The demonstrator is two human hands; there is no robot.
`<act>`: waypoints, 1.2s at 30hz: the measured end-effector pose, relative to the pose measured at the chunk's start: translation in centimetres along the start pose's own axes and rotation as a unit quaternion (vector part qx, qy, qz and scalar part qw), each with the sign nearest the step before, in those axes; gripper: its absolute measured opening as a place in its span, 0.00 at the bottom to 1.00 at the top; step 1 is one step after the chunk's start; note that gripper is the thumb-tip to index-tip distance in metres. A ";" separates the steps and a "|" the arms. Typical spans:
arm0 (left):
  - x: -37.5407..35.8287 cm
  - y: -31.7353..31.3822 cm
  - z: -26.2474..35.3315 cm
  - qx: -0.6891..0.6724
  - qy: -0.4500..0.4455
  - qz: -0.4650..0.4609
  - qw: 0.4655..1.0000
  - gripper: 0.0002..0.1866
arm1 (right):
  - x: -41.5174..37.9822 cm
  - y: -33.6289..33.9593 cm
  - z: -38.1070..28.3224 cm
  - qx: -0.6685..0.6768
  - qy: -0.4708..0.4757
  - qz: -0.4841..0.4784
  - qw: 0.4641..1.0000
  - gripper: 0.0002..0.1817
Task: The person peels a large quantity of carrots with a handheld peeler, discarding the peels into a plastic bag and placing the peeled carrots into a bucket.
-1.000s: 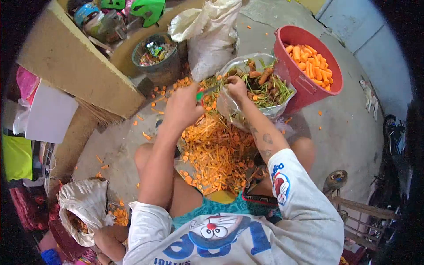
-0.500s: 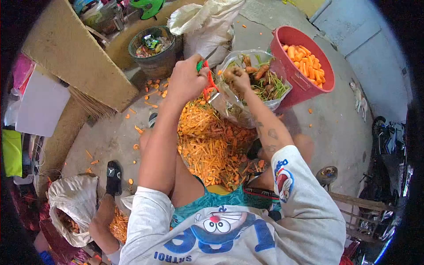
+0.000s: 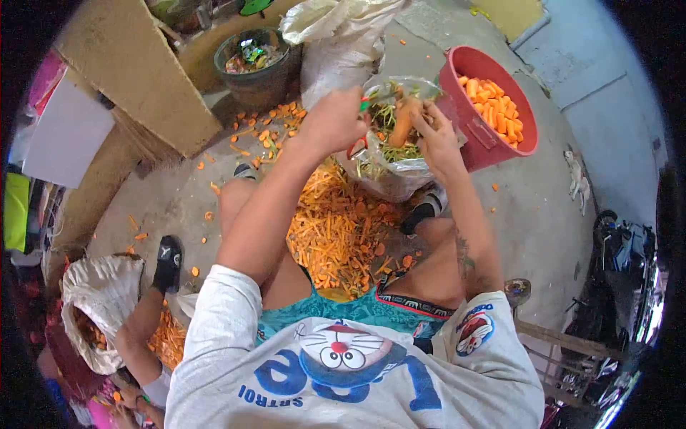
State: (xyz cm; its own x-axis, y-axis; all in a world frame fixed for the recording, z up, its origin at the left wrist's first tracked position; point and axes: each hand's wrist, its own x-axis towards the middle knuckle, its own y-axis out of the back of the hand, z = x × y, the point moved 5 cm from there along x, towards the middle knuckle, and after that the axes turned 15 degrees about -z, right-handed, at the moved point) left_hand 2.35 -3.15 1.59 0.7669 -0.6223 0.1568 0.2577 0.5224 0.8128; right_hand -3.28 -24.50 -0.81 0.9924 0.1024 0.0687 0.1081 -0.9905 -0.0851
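Note:
My left hand (image 3: 336, 123) is closed round a red peeler (image 3: 357, 148); a green part shows at the top of the fist. Much of the tool is hidden by the fingers. My right hand (image 3: 437, 139) grips an unpeeled carrot (image 3: 404, 123) between thumb and fingers, just right of the peeler and apart from it. Both hands are above a clear plastic bag (image 3: 396, 179) holding carrots with green stems. Between my legs lies a heap of orange peelings (image 3: 336, 229).
Right of the bag stands a red tub (image 3: 489, 136) of peeled carrots. A dark bin (image 3: 254, 89) of waste and a white sack (image 3: 336, 61) stand behind. Carrot slices (image 3: 268, 136) litter the floor. At left are another person's leg (image 3: 143, 332) and an open sack (image 3: 100, 307).
My right hand has come up out of the bag with a carrot. My left hand has moved right, bringing the peeler closer to it. The view has shifted slightly.

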 end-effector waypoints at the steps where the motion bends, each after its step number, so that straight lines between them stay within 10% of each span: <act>1: 0.5 -0.8 0.1 0.022 -0.002 -0.022 1.000 0.17 | -0.3 0.1 1.2 -0.010 0.028 0.002 1.000 0.22; 10: 2.6 -6.2 -2.8 0.057 0.091 -0.227 0.968 0.19 | -3.1 -0.6 0.6 -0.150 0.010 -0.053 0.987 0.20; 12: 2.7 -6.1 -4.4 0.028 0.085 -0.133 0.987 0.18 | -3.4 1.3 0.4 -0.084 0.128 0.033 0.988 0.17; 18: 2.4 -1.1 -2.9 -0.251 -0.044 0.036 0.966 0.14 | -5.6 3.8 -0.4 -0.020 0.027 0.089 0.996 0.25; 26: 2.1 -3.5 0.6 -0.407 -0.013 -0.006 0.913 0.14 | -5.8 2.5 2.8 0.255 -0.001 0.023 0.967 0.24; 28: 1.9 -4.1 3.7 -0.398 -0.120 0.000 0.909 0.16 | -5.7 1.3 2.3 0.271 -0.018 0.060 0.960 0.23; 34: 3.7 -1.7 -1.9 -0.430 -0.025 0.086 0.898 0.08 | -6.2 1.6 2.8 0.326 -0.032 -0.021 0.944 0.23; 36: 2.9 -0.9 -2.9 -0.389 0.027 0.115 0.914 0.17 | -6.0 1.7 3.3 0.468 -0.020 -0.243 0.850 0.22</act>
State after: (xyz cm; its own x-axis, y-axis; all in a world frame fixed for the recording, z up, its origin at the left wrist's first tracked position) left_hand 6.08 -3.74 -0.26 0.8756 -0.4254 0.2288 0.4101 0.9050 0.1132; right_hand -8.82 -26.49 -4.61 0.8163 0.5002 0.2889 0.4865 -0.3258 -0.8106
